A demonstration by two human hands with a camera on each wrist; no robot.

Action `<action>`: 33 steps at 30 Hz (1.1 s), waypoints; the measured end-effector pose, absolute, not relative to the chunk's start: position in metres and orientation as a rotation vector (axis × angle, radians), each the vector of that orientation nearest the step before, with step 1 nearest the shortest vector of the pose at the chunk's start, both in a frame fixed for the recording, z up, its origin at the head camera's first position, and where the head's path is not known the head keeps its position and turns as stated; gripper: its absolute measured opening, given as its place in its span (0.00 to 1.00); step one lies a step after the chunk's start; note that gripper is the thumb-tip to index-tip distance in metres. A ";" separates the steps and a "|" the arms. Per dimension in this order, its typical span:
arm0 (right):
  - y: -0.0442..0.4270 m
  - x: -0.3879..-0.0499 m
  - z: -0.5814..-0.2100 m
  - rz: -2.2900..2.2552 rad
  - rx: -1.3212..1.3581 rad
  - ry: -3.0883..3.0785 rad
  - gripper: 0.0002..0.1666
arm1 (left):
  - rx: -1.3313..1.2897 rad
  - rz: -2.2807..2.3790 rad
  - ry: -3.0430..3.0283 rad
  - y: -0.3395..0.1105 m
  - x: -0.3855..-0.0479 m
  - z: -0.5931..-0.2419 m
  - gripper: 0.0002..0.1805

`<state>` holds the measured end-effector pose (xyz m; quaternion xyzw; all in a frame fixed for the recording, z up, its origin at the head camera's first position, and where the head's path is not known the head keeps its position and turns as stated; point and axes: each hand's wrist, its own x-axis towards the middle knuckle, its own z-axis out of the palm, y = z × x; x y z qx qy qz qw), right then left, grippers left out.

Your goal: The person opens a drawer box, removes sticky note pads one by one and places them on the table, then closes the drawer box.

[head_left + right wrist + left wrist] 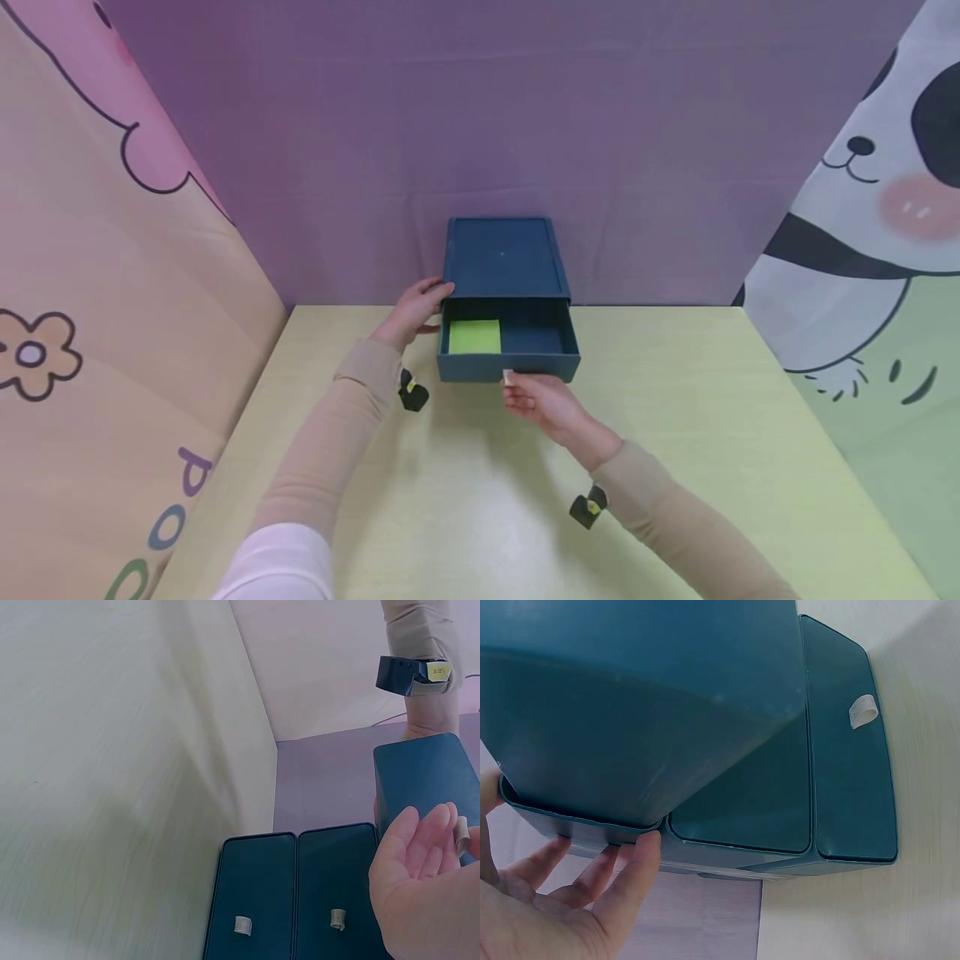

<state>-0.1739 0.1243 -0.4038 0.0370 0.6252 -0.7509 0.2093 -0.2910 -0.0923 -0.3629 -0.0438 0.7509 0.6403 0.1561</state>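
Observation:
A dark blue drawer unit (504, 257) has its top drawer (468, 368) pulled out. Flat in the drawer's left part lies a yellow-green square (474, 337). My left hand (416, 312) steadies the unit's left side; in the left wrist view the hand's spread fingers (628, 885) press against the side by the drawer opening. Between thumb and fingers, my right hand (549, 407) pinches the pale pull tab (508, 378) on the drawer front. The right wrist view shows this hand (427, 892) at the tab (461, 835).
Below the open drawer are two closed drawers (259, 889) (335, 877) with pale tabs. The unit stands at the back of a pale wooden table (675, 400), against a purple cloth (495, 108). Printed cloths hang left (112, 275) and right (847, 275).

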 end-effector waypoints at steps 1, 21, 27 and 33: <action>0.124 -0.173 -0.404 -2.089 0.101 1.740 0.12 | -0.124 1.831 2.152 -0.092 -0.291 -0.363 0.34; 0.126 -0.166 -0.405 -2.072 0.073 1.734 0.12 | -0.141 1.841 2.150 -0.091 -0.292 -0.364 0.34; 0.126 -0.163 -0.405 -2.065 0.079 1.738 0.12 | -0.142 1.841 2.151 -0.091 -0.293 -0.364 0.34; 0.125 -0.161 -0.405 -2.071 0.074 1.728 0.13 | -0.133 1.841 2.153 -0.091 -0.291 -0.363 0.34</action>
